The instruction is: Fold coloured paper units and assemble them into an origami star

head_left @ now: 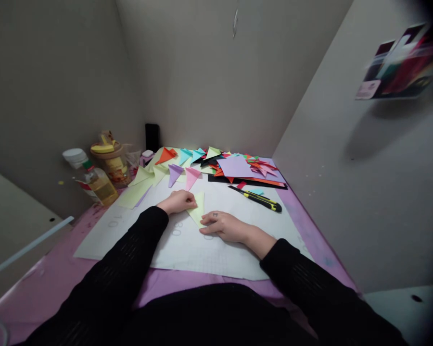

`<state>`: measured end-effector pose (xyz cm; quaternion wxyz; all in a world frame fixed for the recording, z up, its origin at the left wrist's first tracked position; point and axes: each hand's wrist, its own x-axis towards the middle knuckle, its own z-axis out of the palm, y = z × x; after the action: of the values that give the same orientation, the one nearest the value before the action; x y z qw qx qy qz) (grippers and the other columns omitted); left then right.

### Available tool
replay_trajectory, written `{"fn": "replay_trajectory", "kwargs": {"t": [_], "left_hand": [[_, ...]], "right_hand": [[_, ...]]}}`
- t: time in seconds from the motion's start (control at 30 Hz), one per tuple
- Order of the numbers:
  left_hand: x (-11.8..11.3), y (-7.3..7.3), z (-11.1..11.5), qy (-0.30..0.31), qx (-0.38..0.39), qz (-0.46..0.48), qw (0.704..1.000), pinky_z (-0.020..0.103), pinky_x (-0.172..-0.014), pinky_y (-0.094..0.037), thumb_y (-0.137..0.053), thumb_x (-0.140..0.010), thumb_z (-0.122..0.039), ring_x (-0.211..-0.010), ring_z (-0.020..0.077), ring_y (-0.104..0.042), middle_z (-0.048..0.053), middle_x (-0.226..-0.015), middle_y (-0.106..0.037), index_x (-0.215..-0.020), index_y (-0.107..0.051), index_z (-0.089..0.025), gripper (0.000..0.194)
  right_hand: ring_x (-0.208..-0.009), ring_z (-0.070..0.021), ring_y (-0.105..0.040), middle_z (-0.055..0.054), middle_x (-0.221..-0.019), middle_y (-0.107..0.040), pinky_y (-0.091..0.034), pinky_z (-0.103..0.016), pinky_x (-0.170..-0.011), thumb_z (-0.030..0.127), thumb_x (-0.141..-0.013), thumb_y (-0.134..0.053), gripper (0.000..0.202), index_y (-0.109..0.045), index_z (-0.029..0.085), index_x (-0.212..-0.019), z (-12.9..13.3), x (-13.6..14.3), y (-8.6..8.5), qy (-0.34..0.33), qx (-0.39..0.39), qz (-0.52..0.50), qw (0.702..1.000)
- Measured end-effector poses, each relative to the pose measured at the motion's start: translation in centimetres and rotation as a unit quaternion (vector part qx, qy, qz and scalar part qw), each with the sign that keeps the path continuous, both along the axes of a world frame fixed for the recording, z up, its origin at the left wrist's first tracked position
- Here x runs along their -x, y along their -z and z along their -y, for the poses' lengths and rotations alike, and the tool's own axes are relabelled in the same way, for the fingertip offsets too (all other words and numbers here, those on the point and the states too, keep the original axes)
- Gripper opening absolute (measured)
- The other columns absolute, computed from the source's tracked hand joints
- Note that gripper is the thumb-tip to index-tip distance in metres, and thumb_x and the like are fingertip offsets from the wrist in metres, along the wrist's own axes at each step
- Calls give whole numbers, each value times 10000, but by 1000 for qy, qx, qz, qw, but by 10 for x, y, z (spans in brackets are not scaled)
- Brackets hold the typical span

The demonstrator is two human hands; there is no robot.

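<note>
Left hand [180,202]: fingers curled, thumb and forefinger closed at the upper part of a pale yellow-green folded paper [197,211]; right hand [225,226]: fingers loosely extended, tips touching its lower right edge, the piece lying between both hands on a large white sheet [130,240]. Beyond the hands, purple folded piece [175,174] and pink one [192,177] side by side; to the right, yellow-and-black cutter [261,199], with lilac paper [236,167] atop a multicoloured pile farther back.
</note>
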<state>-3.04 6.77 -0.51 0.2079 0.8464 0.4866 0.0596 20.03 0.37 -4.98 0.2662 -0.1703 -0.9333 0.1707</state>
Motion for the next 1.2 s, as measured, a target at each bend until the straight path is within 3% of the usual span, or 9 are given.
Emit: {"fn": "replay_trajectory", "kwargs": {"t": [0.23, 0.33, 0.5, 0.6, 0.7, 1.2], "left_hand": [[-1, -1, 1, 2, 0, -11, 1000, 260, -659, -383, -560, -780, -411, -781, 197, -603, 36, -832, -706, -808, -680, -189, 254], [5, -4, 4, 21, -14, -3, 1000, 286, -743, -401, -572, -785, -422, -849, 213, -597, 45, -887, -698, -859, -684, -197, 261], [13, -22, 12, 119, -92, 16, 989, 436, -1013, -275, -701, -695, -485, -1078, 258, -499, 52, -1030, -650, -936, -688, -232, 349], [5, -32, 21, 207, -126, -15, 970, 505, -1061, -170, -698, -734, -415, -1133, 259, -445, 29, -1013, -650, -802, -715, -260, 170], [-5, -36, 28, 264, -98, -48, 958, 542, -1069, -114, -641, -805, -344, -1053, 222, -495, -2, -883, -678, -771, -710, -270, 106], [-16, -21, 28, 223, -68, -64, 970, 521, -1049, -143, -604, -827, -360, -995, 220, -505, 22, -834, -673, -783, -688, -245, 149]], "right_hand": [[-1126, -193, -597, -100, -1084, -691, -492, -338, -943, 171, -898, -523, 232, -718, 215, -1016, 1, -2, -1, 2, 42, 0, 999], [-1131, -191, -592, -95, -1094, -688, -486, -346, -950, 168, -894, -526, 233, -714, 221, -1022, 2, -2, -3, 3, 46, 6, 999], [-1122, -183, -591, -80, -1079, -691, -480, -344, -950, 150, -886, -528, 239, -713, 233, -1013, 2, -1, -7, 4, 41, 15, 999], [-1099, -181, -605, -82, -1072, -697, -478, -336, -948, 127, -876, -520, 248, -715, 218, -999, 4, 0, -10, 8, 37, 11, 999], [-1090, -163, -610, -74, -1083, -698, -476, -323, -952, 116, -877, -502, 271, -688, 211, -1049, 4, 1, -13, 7, 48, 3, 999], [-1028, -164, -639, -75, -1060, -708, -494, -317, -919, 150, -863, -551, 202, -715, 216, -960, -2, 0, -4, -2, 28, 1, 1000]]}}
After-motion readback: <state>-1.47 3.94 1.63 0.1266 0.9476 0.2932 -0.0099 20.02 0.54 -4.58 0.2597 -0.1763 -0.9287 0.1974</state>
